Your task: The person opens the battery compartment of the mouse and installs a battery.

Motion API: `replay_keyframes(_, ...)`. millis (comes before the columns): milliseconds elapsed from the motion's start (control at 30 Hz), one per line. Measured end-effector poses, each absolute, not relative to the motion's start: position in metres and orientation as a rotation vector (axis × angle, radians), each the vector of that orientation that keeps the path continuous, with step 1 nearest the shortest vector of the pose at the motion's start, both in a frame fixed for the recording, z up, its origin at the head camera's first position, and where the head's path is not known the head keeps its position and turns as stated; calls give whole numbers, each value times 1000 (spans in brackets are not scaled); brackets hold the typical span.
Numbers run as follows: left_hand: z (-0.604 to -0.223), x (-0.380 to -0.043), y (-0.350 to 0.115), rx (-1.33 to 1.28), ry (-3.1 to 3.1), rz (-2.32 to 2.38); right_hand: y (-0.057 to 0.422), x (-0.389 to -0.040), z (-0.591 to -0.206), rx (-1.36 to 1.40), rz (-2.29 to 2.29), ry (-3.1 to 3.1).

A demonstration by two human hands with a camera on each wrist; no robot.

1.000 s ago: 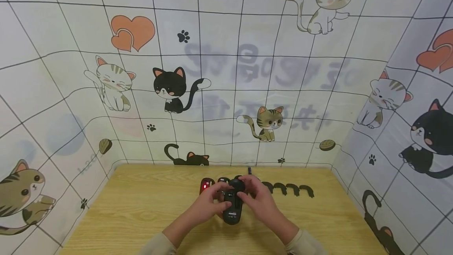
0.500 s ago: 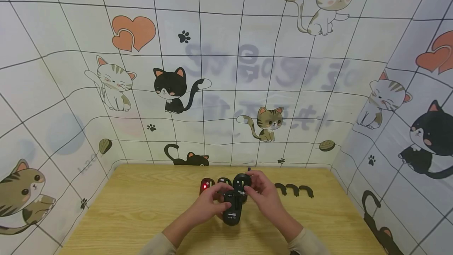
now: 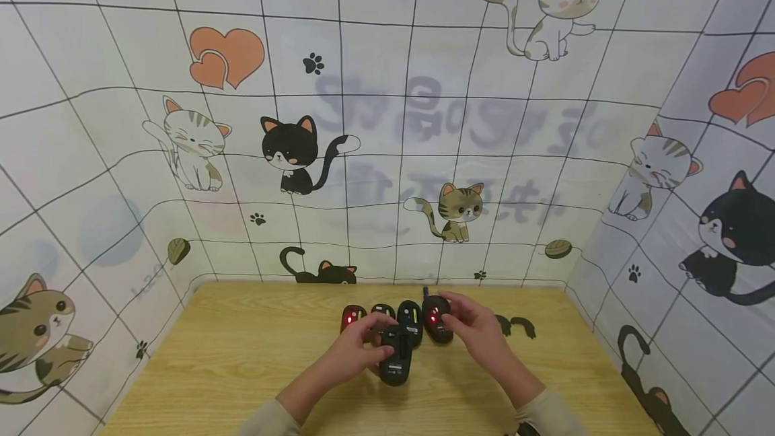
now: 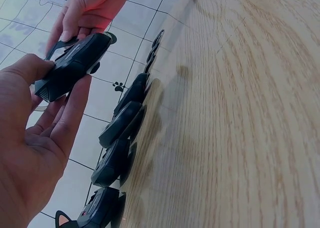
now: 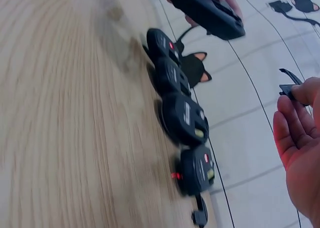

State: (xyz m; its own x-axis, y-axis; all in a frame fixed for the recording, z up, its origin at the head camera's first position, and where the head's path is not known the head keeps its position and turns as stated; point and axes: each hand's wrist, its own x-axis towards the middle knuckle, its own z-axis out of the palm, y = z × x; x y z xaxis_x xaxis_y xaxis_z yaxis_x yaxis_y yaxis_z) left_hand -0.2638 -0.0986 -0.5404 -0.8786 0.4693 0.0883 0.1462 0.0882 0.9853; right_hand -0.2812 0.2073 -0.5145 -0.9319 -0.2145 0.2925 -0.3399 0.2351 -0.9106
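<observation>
In the head view my left hand (image 3: 354,352) grips an upside-down black computer mouse (image 3: 395,362) above the table. A long slot shows in its underside. My right hand (image 3: 478,335) is to the right of that mouse and apart from it. In the right wrist view its thumb and fingers pinch a thin, curved black cover (image 5: 290,87). A row of upturned mice lies behind the hands: one glowing red (image 3: 353,317), one partly hidden (image 3: 383,311), one with a yellow-green strip (image 3: 412,321), and one with red lights (image 3: 438,320).
Curved black covers (image 3: 523,326) lie at the right of the row, some hidden by my right hand. A small dark-blue piece (image 3: 426,292) shows behind the rightmost mouse. The wooden table (image 3: 254,355) meets a cat-patterned cloth (image 3: 375,254) at the back and sides.
My right hand has moved away from the held mouse to the right, with the black cover, uncovering the mice behind. My left hand and its mouse have stayed nearly still.
</observation>
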Motion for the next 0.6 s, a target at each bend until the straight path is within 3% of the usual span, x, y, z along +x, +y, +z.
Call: replay_keyframes(600, -540, -265, -101, 607, 2114, 1889, 269, -294, -526, 410, 1687, -2474)
